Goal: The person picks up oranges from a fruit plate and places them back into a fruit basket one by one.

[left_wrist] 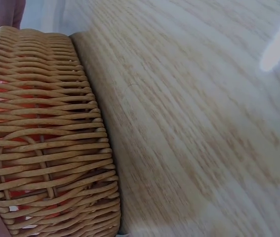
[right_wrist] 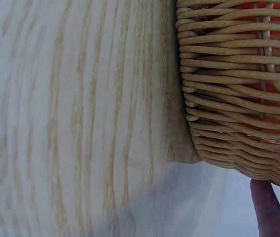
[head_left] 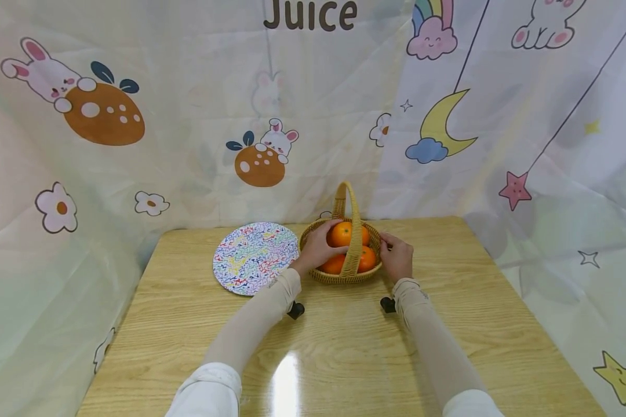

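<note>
A wicker basket (head_left: 339, 279) with a tall arched handle holds several oranges. My left hand (head_left: 315, 250) reaches over its left rim, thumb and fingers curved round the upper orange (head_left: 341, 234). Another orange (head_left: 367, 259) lies lower in the basket, to the right of the handle. At the right rim, my right hand (head_left: 398, 258) pinches the basket's edge. In the left wrist view the woven side (left_wrist: 46, 143) shows orange fruit through its gaps. Fingers (right_wrist: 268, 210) touch the far end of the basket (right_wrist: 238, 79) in the right wrist view.
A round board (head_left: 255, 255) with a multicoloured squiggle pattern lies left of the basket, partly behind the left forearm. Both rest on a wooden table (head_left: 339, 341). A printed cloth (head_left: 188, 162) hangs behind the table and along its sides.
</note>
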{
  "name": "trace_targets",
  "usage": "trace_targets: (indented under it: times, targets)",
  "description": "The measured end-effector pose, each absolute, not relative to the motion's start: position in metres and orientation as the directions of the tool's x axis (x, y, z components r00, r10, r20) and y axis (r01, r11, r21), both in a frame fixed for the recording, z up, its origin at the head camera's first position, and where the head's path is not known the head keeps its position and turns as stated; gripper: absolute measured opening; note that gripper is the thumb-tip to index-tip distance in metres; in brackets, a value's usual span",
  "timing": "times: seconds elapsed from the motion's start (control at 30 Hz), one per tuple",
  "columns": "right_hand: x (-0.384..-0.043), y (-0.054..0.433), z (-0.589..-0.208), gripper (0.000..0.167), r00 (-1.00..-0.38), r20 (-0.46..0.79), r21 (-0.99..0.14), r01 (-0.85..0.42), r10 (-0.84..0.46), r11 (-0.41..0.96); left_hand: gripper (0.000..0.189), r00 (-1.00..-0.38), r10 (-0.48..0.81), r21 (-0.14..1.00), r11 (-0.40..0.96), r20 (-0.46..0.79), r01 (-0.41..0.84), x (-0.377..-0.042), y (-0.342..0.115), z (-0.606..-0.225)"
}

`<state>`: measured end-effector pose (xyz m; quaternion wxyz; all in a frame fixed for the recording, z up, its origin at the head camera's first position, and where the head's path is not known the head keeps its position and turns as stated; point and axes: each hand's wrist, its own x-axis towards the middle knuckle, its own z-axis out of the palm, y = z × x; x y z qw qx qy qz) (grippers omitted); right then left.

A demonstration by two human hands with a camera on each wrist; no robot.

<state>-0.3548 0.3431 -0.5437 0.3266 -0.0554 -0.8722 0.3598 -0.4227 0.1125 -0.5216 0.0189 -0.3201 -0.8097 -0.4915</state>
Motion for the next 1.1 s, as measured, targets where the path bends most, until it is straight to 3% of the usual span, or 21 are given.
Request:
trace_targets:
  times: [0.6,1.1]
  targets:
    - [-0.355,0.343,-0.543,0.023,-0.770,0.546,-0.649,-0.138,0.331,0.748,0.086,-0.800,0.494,0.804,0.289,0.340,0.520,-0.422,0.107,-0.520]
    - [-0.355,0.341,-0.545,0.023,-0.770,0.542,-0.652,-0.133,0.337,0.746,0.073,-0.799,0.463,0.832,0.202,0.383,0.516,-0.421,0.073,-0.516]
